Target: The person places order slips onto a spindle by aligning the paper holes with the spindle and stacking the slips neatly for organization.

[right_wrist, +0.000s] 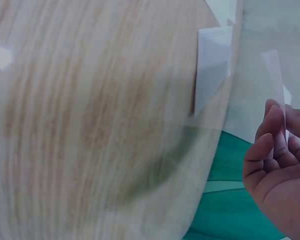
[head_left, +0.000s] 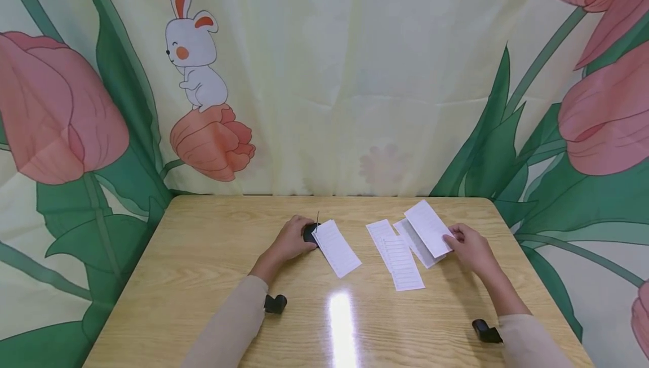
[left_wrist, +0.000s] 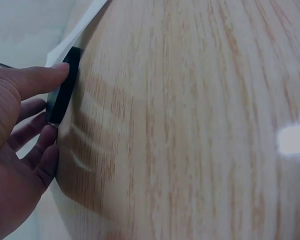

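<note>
My left hand (head_left: 293, 238) grips the black base (head_left: 309, 234) of a paper spike at the middle of the table. The thin upright pin (head_left: 318, 220) rises from it, and a white printed slip (head_left: 338, 248) overlaps it, slanting toward me. In the left wrist view, thumb and fingers hold the rim of the dark base (left_wrist: 65, 87). On the right, my right hand (head_left: 470, 247) pinches a white paper slip (head_left: 428, 224) by its edge, raised above another slip (head_left: 422, 251). The right wrist view shows this held slip (right_wrist: 276, 80) nearly edge-on between thumb and fingers.
Two overlapping lined slips (head_left: 403, 266) lie between the hands. The wooden table (head_left: 213, 255) ends at a flowered curtain (head_left: 314, 103) behind. Black wrist devices (head_left: 275, 304) show at both cuffs. Bright glare (head_left: 342, 323) falls on the table's near part.
</note>
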The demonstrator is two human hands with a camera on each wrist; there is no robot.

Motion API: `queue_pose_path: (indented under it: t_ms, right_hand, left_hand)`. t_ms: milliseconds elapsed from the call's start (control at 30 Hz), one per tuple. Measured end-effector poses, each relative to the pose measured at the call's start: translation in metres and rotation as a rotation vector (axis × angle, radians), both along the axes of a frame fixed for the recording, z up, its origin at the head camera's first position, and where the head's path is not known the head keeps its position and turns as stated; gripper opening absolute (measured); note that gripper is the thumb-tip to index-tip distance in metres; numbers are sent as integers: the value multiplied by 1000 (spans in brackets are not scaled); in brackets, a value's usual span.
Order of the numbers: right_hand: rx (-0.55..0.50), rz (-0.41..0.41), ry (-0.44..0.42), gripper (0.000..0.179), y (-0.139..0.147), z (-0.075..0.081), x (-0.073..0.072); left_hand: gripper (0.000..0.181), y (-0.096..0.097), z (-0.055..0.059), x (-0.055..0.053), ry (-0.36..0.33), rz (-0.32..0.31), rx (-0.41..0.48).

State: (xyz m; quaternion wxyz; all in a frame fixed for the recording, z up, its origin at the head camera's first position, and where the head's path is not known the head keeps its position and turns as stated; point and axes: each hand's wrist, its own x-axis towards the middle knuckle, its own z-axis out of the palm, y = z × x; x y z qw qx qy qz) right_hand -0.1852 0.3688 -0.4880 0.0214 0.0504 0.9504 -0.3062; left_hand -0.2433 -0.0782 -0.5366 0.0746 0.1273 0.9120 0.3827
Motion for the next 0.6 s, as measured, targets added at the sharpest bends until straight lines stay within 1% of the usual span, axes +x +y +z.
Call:
queue_pose_path:
  t_ms: [167,300,433,600]
  right_hand:
    - [-23,28,26,31,-4,11,0]
    - [-31,44,49,30,-10,20,-2]
    - [-54,71,62,30,-18,28,-6]
    - [-94,85,62,30,-31,36,-12]
  left_hand:
    - [63,0,2,2,-7,11,16]
    - [59,0,6,4,-16,25,30]
    - [57,-3,18,6,-29,27,69]
    - [54,-7,35,7,-30,35,129]
